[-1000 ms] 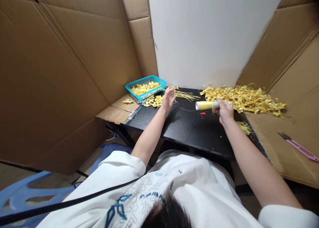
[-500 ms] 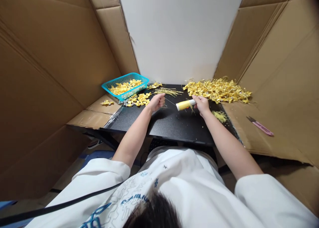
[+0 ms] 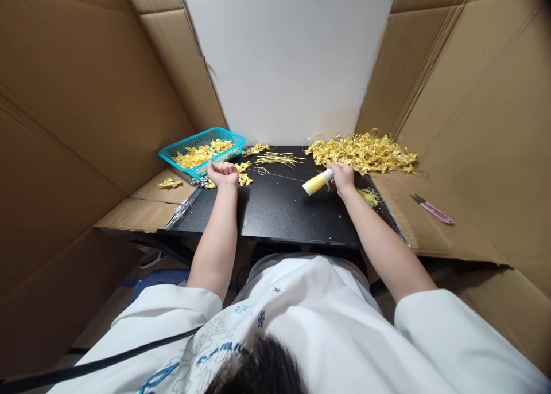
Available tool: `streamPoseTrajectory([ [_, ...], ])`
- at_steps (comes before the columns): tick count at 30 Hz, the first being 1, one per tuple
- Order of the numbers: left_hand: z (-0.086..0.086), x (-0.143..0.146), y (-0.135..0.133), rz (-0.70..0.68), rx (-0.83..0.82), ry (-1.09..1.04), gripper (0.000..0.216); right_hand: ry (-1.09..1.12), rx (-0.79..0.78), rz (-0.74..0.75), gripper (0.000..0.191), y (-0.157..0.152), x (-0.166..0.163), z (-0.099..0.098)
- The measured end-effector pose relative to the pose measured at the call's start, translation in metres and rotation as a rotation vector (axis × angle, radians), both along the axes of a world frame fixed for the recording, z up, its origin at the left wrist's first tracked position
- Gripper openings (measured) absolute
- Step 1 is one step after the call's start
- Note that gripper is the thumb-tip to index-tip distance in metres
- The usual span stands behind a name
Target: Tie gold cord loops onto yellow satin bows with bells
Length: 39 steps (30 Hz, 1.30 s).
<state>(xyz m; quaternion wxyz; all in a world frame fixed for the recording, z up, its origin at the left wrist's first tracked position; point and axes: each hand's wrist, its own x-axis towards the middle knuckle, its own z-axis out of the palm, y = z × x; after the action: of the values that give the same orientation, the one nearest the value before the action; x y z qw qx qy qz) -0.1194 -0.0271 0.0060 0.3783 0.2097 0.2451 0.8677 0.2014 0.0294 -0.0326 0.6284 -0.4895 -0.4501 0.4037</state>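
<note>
Gripping yellow tube (image 3: pixel 316 184), shirt lettering (image 3: pixel 222 352) half-hidden

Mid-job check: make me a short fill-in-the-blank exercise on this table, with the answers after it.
1. The right hand holds a roll coloured white and ____.
2. The basket stands to the ____ of the big yellow pile.
3. The scissors lie on brown ____.
4. The scissors' handle is ____.

Missing words: yellow; left; cardboard; pink.
</note>
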Motion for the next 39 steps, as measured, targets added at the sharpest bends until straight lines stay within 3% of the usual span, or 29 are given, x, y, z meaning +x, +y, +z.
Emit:
streamPoseTrajectory([
  [5, 0.003, 0.002, 0.001, 0.004, -0.041, 0.13, 0.054, 0.115, -0.032, -0.135, 0.022, 0.009, 0.011, 0.006],
  [10, -0.001, 0.022, 0.003, -0.136, -0.168, 0.409, 0.048, 0.138, -0.009, -0.215, 0.023, 0.011, 0.019, 0.01],
  [15, -0.007, 0.043, 0.0, -0.252, -0.24, 0.672, 0.029, 0.084, 0.046, -0.122, 0.025, 0.001, 0.01, 0.009],
  [20, -0.006, 0.067, -0.008, -0.38, -0.254, 0.789, 0.023, 0.069, 0.025, 0.041, 0.027, -0.009, -0.001, 0.01],
  [25, -0.018, 0.102, -0.009, -0.749, -0.351, 0.799, 0.023, 0.073, -0.008, 0.158, 0.03, -0.017, -0.011, 0.009],
  [29, -0.024, 0.101, -0.008, -0.969, -0.488, 0.734, 0.02, 0.064, -0.04, 0.208, 0.032, -0.023, -0.016, 0.009],
  [33, -0.021, 0.083, -0.008, -1.024, -0.607, 0.641, 0.023, -0.034, -0.062, 0.299, 0.034, -0.028, -0.017, 0.011],
  [39, -0.013, 0.073, -0.008, -0.97, -0.658, 0.499, 0.035, 0.003, -0.077, 0.301, 0.033, -0.025, -0.013, 0.009],
])
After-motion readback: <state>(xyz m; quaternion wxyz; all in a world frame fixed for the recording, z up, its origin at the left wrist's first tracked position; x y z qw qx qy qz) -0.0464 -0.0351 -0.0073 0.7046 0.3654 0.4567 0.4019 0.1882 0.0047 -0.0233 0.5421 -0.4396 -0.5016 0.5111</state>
